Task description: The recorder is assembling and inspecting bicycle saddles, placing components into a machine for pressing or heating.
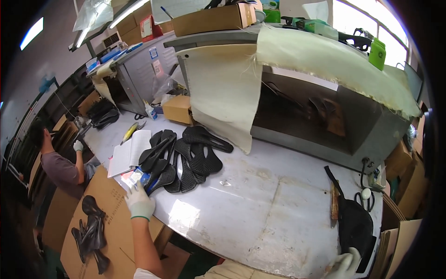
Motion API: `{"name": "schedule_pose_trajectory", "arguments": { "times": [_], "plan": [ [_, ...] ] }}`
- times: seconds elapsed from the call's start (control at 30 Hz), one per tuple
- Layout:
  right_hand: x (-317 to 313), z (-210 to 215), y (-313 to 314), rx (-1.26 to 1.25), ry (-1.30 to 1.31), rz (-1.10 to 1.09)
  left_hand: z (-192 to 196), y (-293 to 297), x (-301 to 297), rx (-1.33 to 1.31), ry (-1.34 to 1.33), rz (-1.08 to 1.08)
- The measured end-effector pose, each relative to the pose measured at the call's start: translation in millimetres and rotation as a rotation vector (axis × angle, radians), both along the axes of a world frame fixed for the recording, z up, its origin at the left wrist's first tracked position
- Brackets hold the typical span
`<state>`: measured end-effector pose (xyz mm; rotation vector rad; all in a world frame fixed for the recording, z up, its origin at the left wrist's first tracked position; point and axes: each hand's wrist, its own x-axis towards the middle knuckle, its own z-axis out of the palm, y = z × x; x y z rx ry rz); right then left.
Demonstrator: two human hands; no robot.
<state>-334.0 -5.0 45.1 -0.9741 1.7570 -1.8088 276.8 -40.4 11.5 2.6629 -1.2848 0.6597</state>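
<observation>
My left hand (139,203), in a white glove with a green cuff, reaches over the near-left table edge. Its fingers are stretched out, the tips at a small blue-and-white packet (134,176). Just right of it lies a pile of black bicycle saddles (183,160), some with a perforated pattern. My right hand (346,265), also white-gloved, is low at the right, cut by the picture's rim. It is against the lower end of a black, soft-looking piece with a strap (355,223); whether its fingers grip this is unclear.
An open notebook (130,153) and a yellow cutter (129,133) lie behind the packet. A grey metal box (306,142) with a cloth flap stands at the back. Dark glossy saddle shells (93,232) rest on a cardboard box (118,232). Another person (65,162) sits at far left.
</observation>
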Motion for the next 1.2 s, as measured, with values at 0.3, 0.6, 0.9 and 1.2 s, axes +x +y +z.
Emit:
{"name": "schedule_pose_trajectory", "arguments": {
  "times": [0.3, 0.6, 0.9, 1.2],
  "plan": [
    [140, -4, -23, 0.347, -0.117, 1.097, 65, 31, -182, -0.269, 0.430, -0.444],
    [86, -22, -61, 0.442, -0.871, 1.061, 105, -26, -251, 0.246, 0.861, -1.354],
    [-9, 27, -46, 0.555, -0.256, 0.637, 103, -342, -435, -0.080, 0.336, -1.340],
    [-31, 28, -46, 0.369, -0.280, 0.538, 84, -461, -477, 0.084, 0.685, -0.916]
  ]
}}
